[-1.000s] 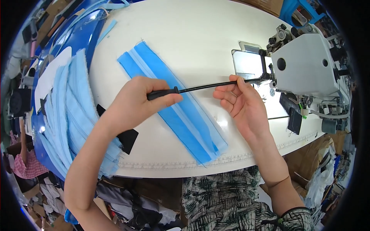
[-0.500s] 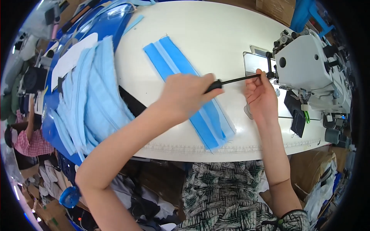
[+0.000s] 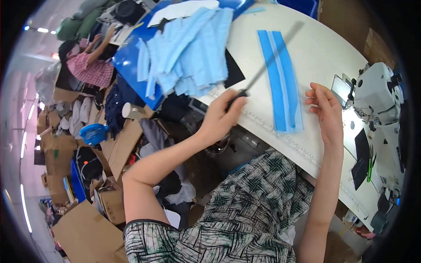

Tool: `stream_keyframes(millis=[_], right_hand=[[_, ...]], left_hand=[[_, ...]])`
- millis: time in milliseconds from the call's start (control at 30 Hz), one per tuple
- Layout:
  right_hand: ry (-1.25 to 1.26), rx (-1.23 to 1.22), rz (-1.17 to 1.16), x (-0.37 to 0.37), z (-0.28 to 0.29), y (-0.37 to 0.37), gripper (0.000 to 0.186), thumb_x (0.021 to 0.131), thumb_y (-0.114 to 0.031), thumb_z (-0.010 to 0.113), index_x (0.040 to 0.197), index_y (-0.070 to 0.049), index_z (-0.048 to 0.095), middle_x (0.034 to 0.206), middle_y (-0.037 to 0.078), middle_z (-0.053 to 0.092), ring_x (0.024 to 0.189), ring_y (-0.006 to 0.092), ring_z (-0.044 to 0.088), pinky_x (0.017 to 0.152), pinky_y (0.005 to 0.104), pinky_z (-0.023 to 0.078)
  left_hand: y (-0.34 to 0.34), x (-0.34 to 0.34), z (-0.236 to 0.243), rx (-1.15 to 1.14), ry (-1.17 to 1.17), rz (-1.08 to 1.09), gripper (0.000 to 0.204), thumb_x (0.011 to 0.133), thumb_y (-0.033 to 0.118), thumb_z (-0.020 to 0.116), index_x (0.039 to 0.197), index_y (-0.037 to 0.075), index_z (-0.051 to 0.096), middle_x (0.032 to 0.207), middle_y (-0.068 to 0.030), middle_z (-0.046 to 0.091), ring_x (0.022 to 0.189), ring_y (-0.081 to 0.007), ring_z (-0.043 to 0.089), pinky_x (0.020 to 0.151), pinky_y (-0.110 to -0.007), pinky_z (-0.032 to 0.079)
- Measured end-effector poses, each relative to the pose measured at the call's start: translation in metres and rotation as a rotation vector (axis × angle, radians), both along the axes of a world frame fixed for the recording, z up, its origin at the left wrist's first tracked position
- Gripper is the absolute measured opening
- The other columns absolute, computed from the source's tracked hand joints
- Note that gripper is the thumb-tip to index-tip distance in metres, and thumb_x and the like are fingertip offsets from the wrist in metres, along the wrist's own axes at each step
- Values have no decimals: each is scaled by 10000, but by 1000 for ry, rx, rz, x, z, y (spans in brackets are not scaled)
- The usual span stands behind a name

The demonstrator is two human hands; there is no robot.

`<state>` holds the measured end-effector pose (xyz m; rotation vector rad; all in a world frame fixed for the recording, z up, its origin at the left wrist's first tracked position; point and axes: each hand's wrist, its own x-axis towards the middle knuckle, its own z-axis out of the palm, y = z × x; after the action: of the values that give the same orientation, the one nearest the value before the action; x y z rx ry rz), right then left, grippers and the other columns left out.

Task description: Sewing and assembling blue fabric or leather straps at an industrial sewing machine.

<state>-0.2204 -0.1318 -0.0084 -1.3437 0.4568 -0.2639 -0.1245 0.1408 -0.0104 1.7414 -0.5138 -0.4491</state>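
Note:
My left hand (image 3: 221, 114) grips a black screwdriver (image 3: 234, 97) by its handle; the long shaft, blurred, slants up and right over the white table (image 3: 245, 44) and a blue fabric strip (image 3: 280, 79) with a paler band along it. My right hand (image 3: 326, 114) is raised just right of that strip, fingers apart and loosely curled, holding nothing. Beyond it stands the white sewing machine (image 3: 372, 87) with a metal plate and dark fabric pieces (image 3: 362, 158) beside it. A pile of light blue strips (image 3: 188, 48) lies to the left of my hands.
A blue board (image 3: 125, 61) carries the pile. At upper left a co-worker in pink checks (image 3: 85, 65) bends over work. Cardboard boxes (image 3: 109, 206), a blue bowl (image 3: 92, 131) and heaped fabrics surround the table's left. Cardboard (image 3: 377, 46) stands behind the table.
My left hand has drawn the screwdriver away from the machine and raised its shaft. My right hand has let go of the shaft. The view has swung leftward, showing more floor and the co-worker.

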Motion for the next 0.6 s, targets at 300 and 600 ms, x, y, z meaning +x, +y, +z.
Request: stream_keyframes(millis=[300,600], right_hand=[[-362,-55,589,-43,5,92,183,962,-135,572,1013,13,666,882,91,683,820,166,663,701,277,529],[-5,102,734,-39,-42,171,309,1002,-244,538,1185,-7,613,1050,93,683,944,170,661,786,299,538]], left_hand=[[185,-99,-41,225,61,414,268,1033,235,472,990,-13,565,648,15,460,591,-75,453,544,-244,376],[227,-108,-55,426,-243,435,241,954,209,612,970,-29,641,623,-53,514,598,-79,461,545,-274,391]])
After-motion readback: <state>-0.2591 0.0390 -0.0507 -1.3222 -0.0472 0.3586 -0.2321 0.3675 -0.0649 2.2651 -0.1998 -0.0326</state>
